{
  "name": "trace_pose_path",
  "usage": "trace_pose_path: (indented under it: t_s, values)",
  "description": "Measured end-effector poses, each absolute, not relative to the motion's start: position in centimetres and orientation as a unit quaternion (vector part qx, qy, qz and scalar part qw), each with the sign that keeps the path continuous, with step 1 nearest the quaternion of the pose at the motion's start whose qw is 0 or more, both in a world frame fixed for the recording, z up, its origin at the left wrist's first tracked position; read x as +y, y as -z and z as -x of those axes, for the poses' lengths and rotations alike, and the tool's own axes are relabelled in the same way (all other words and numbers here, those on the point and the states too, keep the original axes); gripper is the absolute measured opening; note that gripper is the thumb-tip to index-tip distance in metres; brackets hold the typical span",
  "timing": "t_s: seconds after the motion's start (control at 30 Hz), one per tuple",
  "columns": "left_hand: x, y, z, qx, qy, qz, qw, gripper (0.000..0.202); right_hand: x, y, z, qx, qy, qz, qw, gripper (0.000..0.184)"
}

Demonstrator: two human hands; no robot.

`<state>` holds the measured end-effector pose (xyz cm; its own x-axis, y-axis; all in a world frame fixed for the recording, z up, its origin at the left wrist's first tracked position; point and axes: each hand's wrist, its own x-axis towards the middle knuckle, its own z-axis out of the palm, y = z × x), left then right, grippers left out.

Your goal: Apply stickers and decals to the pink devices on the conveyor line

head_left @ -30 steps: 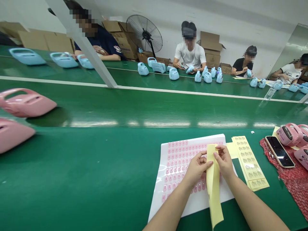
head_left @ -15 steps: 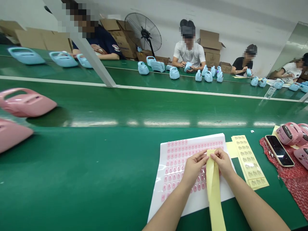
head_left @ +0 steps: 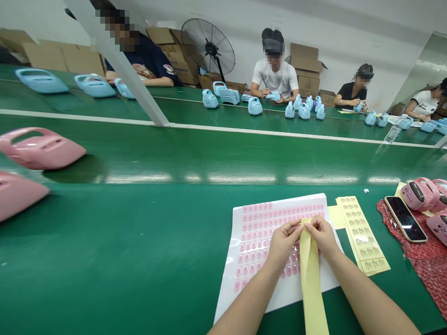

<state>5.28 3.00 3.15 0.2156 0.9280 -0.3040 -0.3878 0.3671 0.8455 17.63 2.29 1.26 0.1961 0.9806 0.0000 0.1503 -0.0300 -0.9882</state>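
Both my hands meet at the top end of a long pale-yellow paper strip (head_left: 310, 279), which hangs down toward me past the lower edge of the view. My left hand (head_left: 284, 239) pinches its left edge with thumb and fingers. On the other side, my right hand (head_left: 321, 235) grips the same end, thumb on top. Under the hands lies a white sheet (head_left: 240, 302) with rows of pink, glossy oval stickers (head_left: 253, 256). To its right rest yellow sticker sheets (head_left: 363, 237) with small printed labels.
A phone (head_left: 405, 218) and pink plastic housings (head_left: 421, 193) sit on red bubble wrap (head_left: 419, 260) at right. More pink housings (head_left: 45, 149) stand at far left. Across the green belt (head_left: 216, 153), several people handle blue housings. A white post (head_left: 129, 74) slants at upper left.
My hands and the strip have barely moved. The pink housings at left and some blue ones have shifted slightly right. Across the belt, the person in white has tilted the blue housing flatter.
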Motion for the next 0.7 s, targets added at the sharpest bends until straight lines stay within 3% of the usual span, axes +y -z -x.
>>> trace_pose_path:
  t_s: [0.3, 0.7]
  values:
    - [2.87, -3.20, -5.50, 0.433, -0.472, -0.349, 0.683, 0.024, 2.19, -1.06, -17.27, -0.510, -0.371, 0.583, 0.511, 0.028]
    - [2.92, -3.20, -5.42, 0.431, -0.462, -0.338, 0.697, 0.025, 2.11, -1.59, -17.08, -0.511, -0.364, 0.591, 0.507, 0.025]
